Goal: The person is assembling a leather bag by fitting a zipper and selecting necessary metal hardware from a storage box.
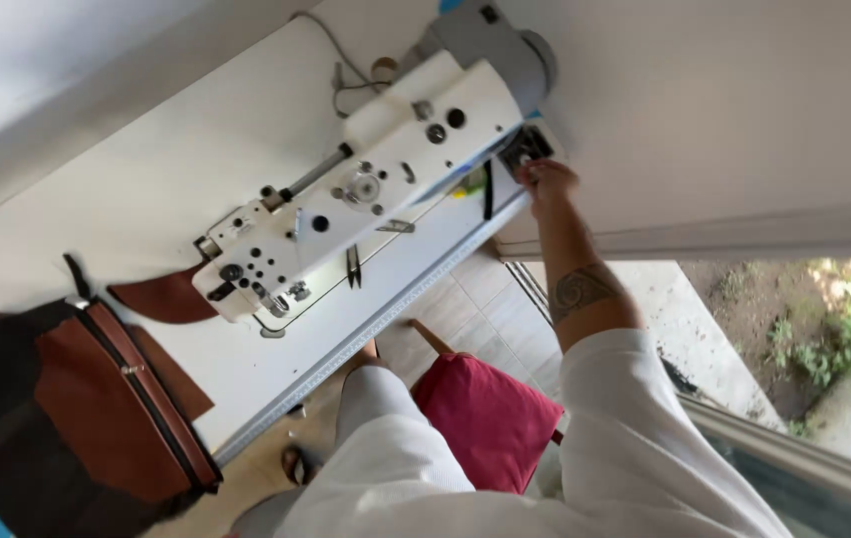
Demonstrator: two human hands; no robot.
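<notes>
while the right hand (543, 179) reaches to the black wheel (523, 149) at the sewing machine's (366, 184) end, grip unclear, brown leather (161, 296) lies on the surface (146, 189).

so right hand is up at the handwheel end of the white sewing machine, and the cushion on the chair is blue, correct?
Not quite: the cushion on the chair is dark red, not blue, as the head view shows. The rest holds: the right hand is up at the handwheel end of the white sewing machine.
</notes>
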